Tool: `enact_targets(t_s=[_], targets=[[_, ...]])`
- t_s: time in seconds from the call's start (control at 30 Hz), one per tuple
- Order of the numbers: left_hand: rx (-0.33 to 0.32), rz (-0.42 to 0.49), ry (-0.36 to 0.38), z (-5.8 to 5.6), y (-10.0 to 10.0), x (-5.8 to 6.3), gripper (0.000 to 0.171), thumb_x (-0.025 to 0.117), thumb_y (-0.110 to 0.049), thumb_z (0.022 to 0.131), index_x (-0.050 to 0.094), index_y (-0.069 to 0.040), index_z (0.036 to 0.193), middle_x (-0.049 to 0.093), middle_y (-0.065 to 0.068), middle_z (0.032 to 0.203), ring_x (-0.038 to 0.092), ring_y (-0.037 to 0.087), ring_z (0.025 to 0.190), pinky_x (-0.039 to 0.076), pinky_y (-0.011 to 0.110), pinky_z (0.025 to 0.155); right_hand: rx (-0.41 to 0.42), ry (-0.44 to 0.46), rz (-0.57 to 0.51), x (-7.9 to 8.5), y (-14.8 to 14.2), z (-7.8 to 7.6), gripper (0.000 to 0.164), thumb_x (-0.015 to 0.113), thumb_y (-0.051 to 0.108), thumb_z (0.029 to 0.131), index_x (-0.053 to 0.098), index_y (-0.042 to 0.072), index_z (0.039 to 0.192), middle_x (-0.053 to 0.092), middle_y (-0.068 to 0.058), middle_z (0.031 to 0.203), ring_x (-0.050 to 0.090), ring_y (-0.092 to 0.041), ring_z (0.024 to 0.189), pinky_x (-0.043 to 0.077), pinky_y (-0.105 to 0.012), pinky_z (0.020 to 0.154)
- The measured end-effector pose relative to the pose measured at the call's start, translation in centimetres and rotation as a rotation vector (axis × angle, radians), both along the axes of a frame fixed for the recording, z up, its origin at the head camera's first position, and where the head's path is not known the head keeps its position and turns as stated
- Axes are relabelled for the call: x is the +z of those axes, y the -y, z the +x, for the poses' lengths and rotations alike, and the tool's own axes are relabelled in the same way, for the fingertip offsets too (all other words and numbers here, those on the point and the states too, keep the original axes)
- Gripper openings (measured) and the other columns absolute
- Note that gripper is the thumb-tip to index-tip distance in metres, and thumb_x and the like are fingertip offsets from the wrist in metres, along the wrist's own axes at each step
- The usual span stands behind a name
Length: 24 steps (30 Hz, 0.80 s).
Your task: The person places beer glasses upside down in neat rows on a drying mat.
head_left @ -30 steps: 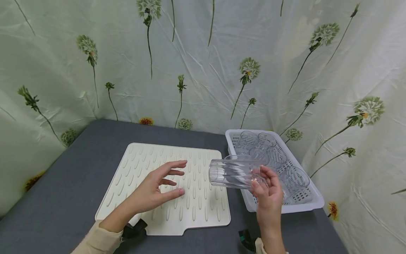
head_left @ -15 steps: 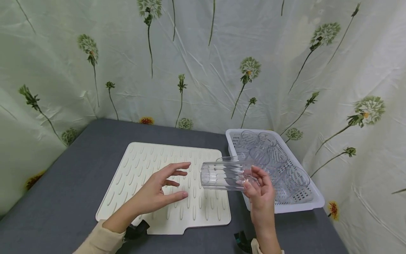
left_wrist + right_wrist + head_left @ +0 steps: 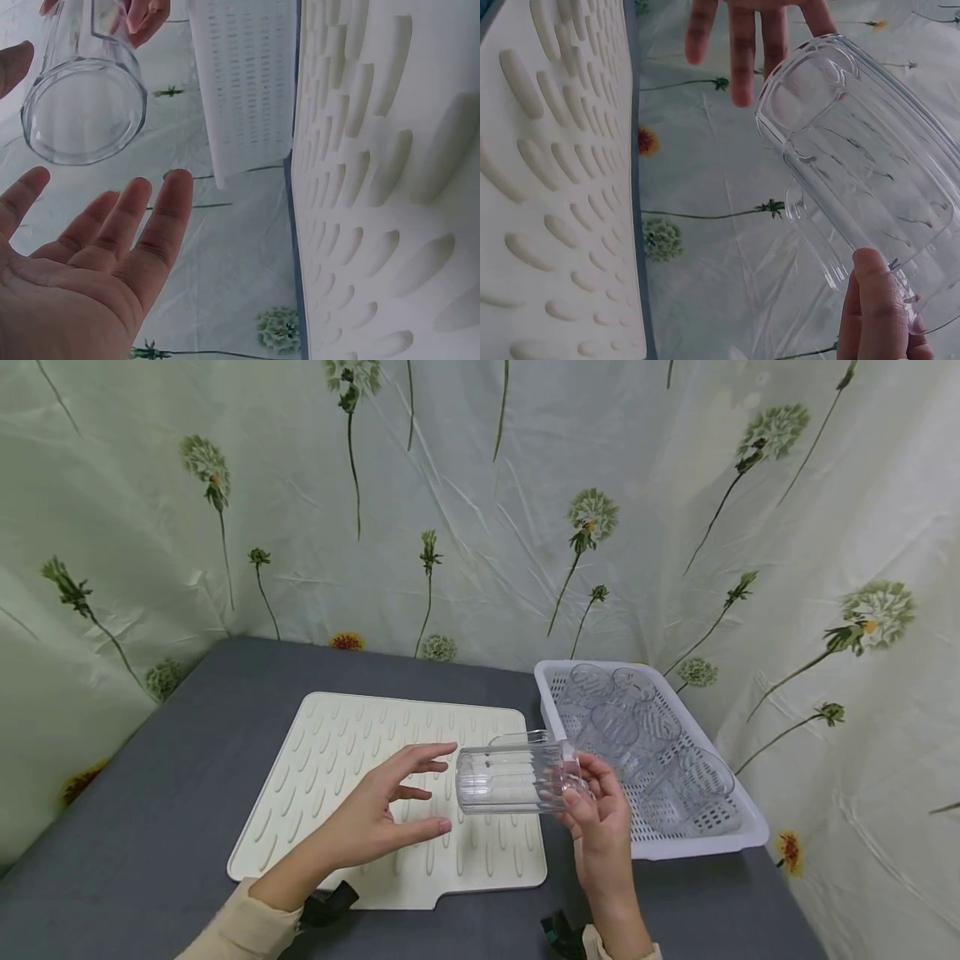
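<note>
A clear glass mug (image 3: 498,785) is held on its side above the right-hand part of a cream-white ridged drying mat (image 3: 337,785), clear of the surface. Its handle (image 3: 517,737) is directed away from the person. One end of the mug is gripped by the right hand (image 3: 603,822), with the thumb and fingers pinched on the glass. The opposite end is turned toward the left hand (image 3: 386,806), whose fingers and thumb are spread wide around a gap; the mug is not touched by them. The drying mat is notched along its near edge and patterned with elongated ovals. To its right, a white perforated plastic basket (image 3: 738,843) is placed, in which several clear glasses (image 3: 697,777) are contained. Both mat and basket are supported by a table covered in dark grey (image 3: 150,827). The background is formed by a pale curtain (image 3: 487,543), printed with dandelions.
</note>
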State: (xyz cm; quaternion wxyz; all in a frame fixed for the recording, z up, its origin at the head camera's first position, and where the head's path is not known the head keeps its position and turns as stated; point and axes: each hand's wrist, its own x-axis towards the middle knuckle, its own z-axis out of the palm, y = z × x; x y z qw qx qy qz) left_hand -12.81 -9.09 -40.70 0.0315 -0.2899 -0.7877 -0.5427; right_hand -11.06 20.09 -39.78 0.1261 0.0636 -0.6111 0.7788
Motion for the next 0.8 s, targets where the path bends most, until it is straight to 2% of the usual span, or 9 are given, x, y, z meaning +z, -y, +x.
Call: enact_targets(t_s=[0.2, 0.4, 0.5, 0.63, 0.8], targets=[[-0.014, 0.027, -0.016, 0.0, -0.1, -0.2, 0.081, 0.09, -0.025, 0.09, 0.048, -0.034, 0.159, 0.057, -0.005, 0.155, 0.062, 0.018, 0.135, 0.064, 0.036, 0.097, 0.033, 0.017, -0.025, -0.4, 0.7, -0.1, 0.041, 0.06, 0.003, 0.096, 0.051, 0.006, 0.136, 0.064, -0.006, 0.124, 0.07, -0.014, 0.109, 0.067, -0.029, 0.085], [-0.022, 0.067, -0.053, -0.1, -0.3, -0.3, 0.083, 0.091, -0.014, 0.088, 0.051, -0.025, 0.159, 0.053, 0.001, 0.16, 0.06, 0.022, 0.137, 0.066, 0.044, 0.096, 0.091, 0.041, -0.046, -0.8, 1.4, -0.2, 0.045, 0.056, 0.006, 0.099, 0.044, -0.001, 0.141, 0.06, -0.01, 0.128, 0.07, -0.015, 0.113, 0.066, -0.032, 0.09], [-0.027, 0.082, -0.065, -0.2, -0.3, -0.3, 0.081, 0.092, -0.013, 0.087, 0.053, -0.023, 0.158, 0.05, 0.003, 0.164, 0.057, 0.022, 0.142, 0.066, 0.042, 0.096, 0.121, 0.055, -0.063, -1.0, 1.7, -0.3, 0.048, 0.056, 0.008, 0.1, 0.041, -0.003, 0.144, 0.06, -0.01, 0.13, 0.071, -0.014, 0.114, 0.066, -0.031, 0.09], [-0.031, 0.104, -0.067, -0.1, -0.3, -0.3, 0.08, 0.092, -0.012, 0.086, 0.055, -0.02, 0.157, 0.05, 0.003, 0.165, 0.053, 0.014, 0.146, 0.064, 0.038, 0.1, 0.165, 0.063, -0.105, -1.3, 2.0, -0.4, 0.046, 0.056, 0.012, 0.102, 0.041, -0.002, 0.143, 0.061, -0.009, 0.13, 0.071, -0.013, 0.114, 0.065, -0.03, 0.09], [-0.031, 0.111, -0.117, -0.1, -0.4, -0.5, 0.078, 0.092, -0.008, 0.085, 0.056, -0.012, 0.155, 0.051, 0.004, 0.164, 0.052, 0.01, 0.149, 0.06, 0.038, 0.109, 0.194, 0.079, -0.139, -1.7, 2.1, -0.3, 0.037, 0.053, 0.013, 0.106, 0.043, 0.002, 0.14, 0.063, -0.006, 0.128, 0.073, -0.012, 0.112, 0.065, -0.028, 0.088]])
